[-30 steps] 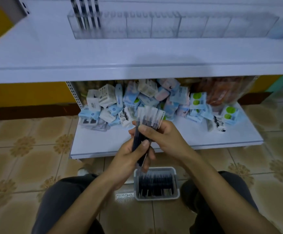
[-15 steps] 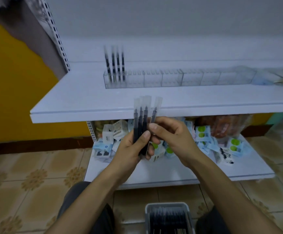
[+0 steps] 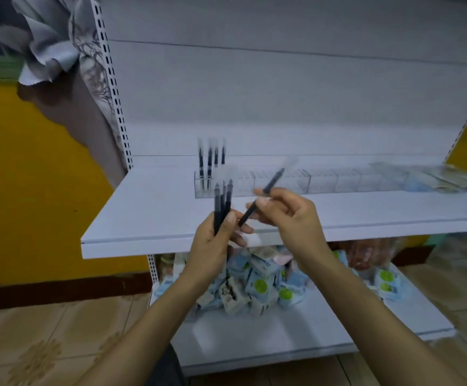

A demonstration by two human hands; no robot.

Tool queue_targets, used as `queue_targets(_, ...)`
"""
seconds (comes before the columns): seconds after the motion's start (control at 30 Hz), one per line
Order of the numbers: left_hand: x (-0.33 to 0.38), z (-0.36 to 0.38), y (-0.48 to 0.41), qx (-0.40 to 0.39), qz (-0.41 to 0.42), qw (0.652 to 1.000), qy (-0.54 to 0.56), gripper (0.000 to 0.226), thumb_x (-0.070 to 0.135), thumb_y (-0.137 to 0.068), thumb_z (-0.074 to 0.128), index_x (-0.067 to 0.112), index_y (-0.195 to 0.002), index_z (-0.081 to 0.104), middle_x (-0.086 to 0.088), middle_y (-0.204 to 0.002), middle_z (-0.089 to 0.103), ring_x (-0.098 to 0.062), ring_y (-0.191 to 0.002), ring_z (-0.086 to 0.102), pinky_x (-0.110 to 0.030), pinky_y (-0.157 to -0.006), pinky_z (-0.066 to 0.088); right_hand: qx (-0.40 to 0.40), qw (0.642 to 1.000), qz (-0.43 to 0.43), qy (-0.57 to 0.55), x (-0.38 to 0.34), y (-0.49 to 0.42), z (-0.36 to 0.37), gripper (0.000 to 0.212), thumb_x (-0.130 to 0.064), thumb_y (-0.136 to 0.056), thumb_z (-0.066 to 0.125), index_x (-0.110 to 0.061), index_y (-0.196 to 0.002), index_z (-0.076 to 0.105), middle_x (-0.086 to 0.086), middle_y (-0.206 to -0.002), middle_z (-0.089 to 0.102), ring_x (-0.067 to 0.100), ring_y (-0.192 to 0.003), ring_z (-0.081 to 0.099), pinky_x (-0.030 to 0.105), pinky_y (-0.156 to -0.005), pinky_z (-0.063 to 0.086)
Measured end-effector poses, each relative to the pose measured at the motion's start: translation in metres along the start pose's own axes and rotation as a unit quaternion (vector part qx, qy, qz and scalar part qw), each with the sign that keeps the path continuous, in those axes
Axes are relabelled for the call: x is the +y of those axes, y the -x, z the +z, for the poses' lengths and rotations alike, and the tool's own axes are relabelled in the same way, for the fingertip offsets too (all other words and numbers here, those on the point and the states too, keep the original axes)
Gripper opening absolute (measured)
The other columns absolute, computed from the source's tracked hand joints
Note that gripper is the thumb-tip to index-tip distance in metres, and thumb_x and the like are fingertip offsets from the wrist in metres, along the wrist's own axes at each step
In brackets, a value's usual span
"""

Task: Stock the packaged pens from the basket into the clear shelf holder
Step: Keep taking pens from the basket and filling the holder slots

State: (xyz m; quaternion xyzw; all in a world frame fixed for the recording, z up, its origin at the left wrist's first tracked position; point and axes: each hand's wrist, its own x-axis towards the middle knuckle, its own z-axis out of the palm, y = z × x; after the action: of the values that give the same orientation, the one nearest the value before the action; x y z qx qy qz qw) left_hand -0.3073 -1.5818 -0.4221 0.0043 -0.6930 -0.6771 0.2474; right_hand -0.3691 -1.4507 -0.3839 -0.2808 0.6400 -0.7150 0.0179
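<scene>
My left hand (image 3: 213, 246) grips a small bunch of packaged black pens (image 3: 222, 204), held upright just in front of the white shelf's edge. My right hand (image 3: 291, 218) pinches a single packaged pen (image 3: 265, 193), tilted with its top toward the upper right. Behind both hands, the long clear shelf holder (image 3: 324, 181) with several compartments runs across the shelf. Several packaged pens (image 3: 210, 162) stand in its leftmost compartment. The basket is out of view.
The white shelf (image 3: 154, 218) carries flat clear packets (image 3: 449, 179) at its right end. The lower shelf (image 3: 282, 338) holds a heap of small boxed items (image 3: 254, 282). A yellow wall (image 3: 31, 190) is to the left, with a patterned cloth (image 3: 59, 45) hanging above.
The view has risen from the floor basket to the shelf. Both hands came up toward the holder, and my right hand has pulled one pen away from the bunch in my left hand.
</scene>
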Motion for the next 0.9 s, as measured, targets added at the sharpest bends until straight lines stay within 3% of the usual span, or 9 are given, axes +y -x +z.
queue_targets(0.13,-0.009,-0.026,-0.046,0.114,0.014,0.992,-0.059,0.022,0.033,-0.1,0.041,0.022,-0.097,0.06,0.006,-0.091,0.067,-0.005,-0.081,0.061,-0.028,-0.075,0.049,0.066,0.998,0.006,-0.001,-0.008,-0.054,0.006,0.016,-0.007,-0.093,0.059,-0.011,-0.108,0.062,0.011,-0.085,0.073,0.012,-0.073,0.071,0.024,-0.074,0.058)
queue_targets(0.23,-0.013,-0.044,-0.08,0.174,0.006,0.98,-0.092,0.02,0.035,-0.101,0.039,0.028,-0.109,0.056,0.011,-0.11,0.059,-0.005,-0.101,0.051,-0.025,-0.088,0.038,0.082,0.996,0.009,0.026,-0.002,-0.095,0.017,0.011,-0.008,-0.089,0.065,-0.004,-0.099,0.061,0.011,-0.083,0.073,0.013,-0.069,0.072,0.02,-0.067,0.056)
queue_targets(0.37,-0.03,-0.059,-0.115,0.219,-0.017,0.97,-0.1,0.012,0.032,-0.102,0.037,0.032,-0.102,0.049,0.013,-0.096,0.057,-0.006,-0.089,0.051,-0.025,-0.083,0.035,0.082,0.991,-0.005,0.103,0.019,-0.145,0.039,0.011,-0.014,-0.086,0.07,-0.008,-0.088,0.061,0.007,-0.081,0.072,0.015,-0.067,0.072,0.03,-0.07,0.058)
queue_targets(0.47,-0.052,-0.065,-0.129,0.238,-0.038,0.967,-0.086,0.014,0.03,-0.102,0.039,0.028,-0.095,0.051,0.016,-0.091,0.055,-0.011,-0.094,0.053,-0.026,-0.086,0.037,0.086,0.983,-0.02,0.16,0.04,-0.174,0.054,0.01,-0.018,-0.084,0.071,-0.013,-0.083,0.064,0.003,-0.08,0.07,0.017,-0.069,0.071,0.036,-0.071,0.058)
queue_targets(0.57,-0.06,-0.066,-0.136,0.237,-0.038,0.965,-0.106,0.019,0.031,-0.102,0.04,0.037,-0.085,0.046,0.018,-0.086,0.055,-0.01,-0.087,0.056,-0.028,-0.081,0.042,0.091,0.974,-0.026,0.204,0.059,-0.192,0.065,0.009,-0.023,-0.083,0.071,-0.019,-0.081,0.064,-0.001,-0.08,0.07,0.017,-0.074,0.07,0.041,-0.076,0.058)
queue_targets(0.67,-0.063,-0.065,-0.138,0.226,-0.031,0.962,-0.152,0.02,0.029,-0.102,0.04,0.036,-0.083,0.045,0.016,-0.08,0.054,-0.001,-0.076,0.053,-0.021,-0.068,0.041,0.091,0.965,-0.021,0.246,0.073,-0.199,0.07,0.007,-0.023,-0.084,0.07,-0.018,-0.086,0.065,-0.004,-0.078,0.068,0.016,-0.076,0.068,0.037,-0.078,0.056)
queue_targets(0.77,-0.065,-0.066,-0.139,0.229,-0.027,0.958,-0.169,0.017,0.029,-0.102,0.04,0.023,-0.09,0.051,0.013,-0.079,0.055,-0.004,-0.074,0.053,-0.03,-0.073,0.045,0.079,0.945,-0.003,0.317,0.081,-0.198,0.072,0.012,-0.028,-0.085,0.07,-0.018,-0.092,0.068,-0.01,-0.072,0.063,0.014,-0.077,0.065,0.029,-0.073,0.052)
queue_targets(0.9,-0.067,-0.066,-0.139,0.233,-0.019,0.956,-0.176,0.028,0.029,-0.101,0.04,0.006,-0.1,0.055,0.008,-0.08,0.057,-0.014,-0.079,0.055,-0.038,-0.077,0.047,0.056,0.929,0.023,0.365,0.092,-0.193,0.075,0.019,-0.035,-0.084,0.07,-0.02,-0.097,0.069,-0.006,-0.089,0.072,0.013,-0.083,0.065,0.024,-0.068,0.043)
